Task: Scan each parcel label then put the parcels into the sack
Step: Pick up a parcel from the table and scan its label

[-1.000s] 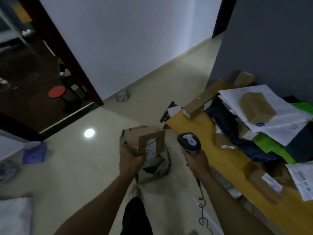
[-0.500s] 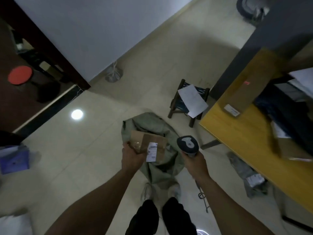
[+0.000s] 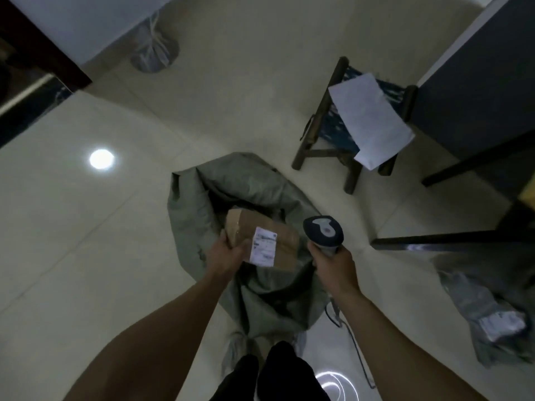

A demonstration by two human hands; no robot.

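Left hand [image 3: 227, 253] grips the near end of the parcel [image 3: 285, 241], label [image 3: 264, 246] facing up, over the open mouth of the sack [image 3: 197, 215] on the floor (a second ago the view was higher and took in the table of parcels). Right hand [image 3: 333, 261] stays wrapped round the scanner [image 3: 322, 231], just right of the parcel. Far right: stool [image 3: 318, 117], and a grey mailer [image 3: 486, 311] on the floor.
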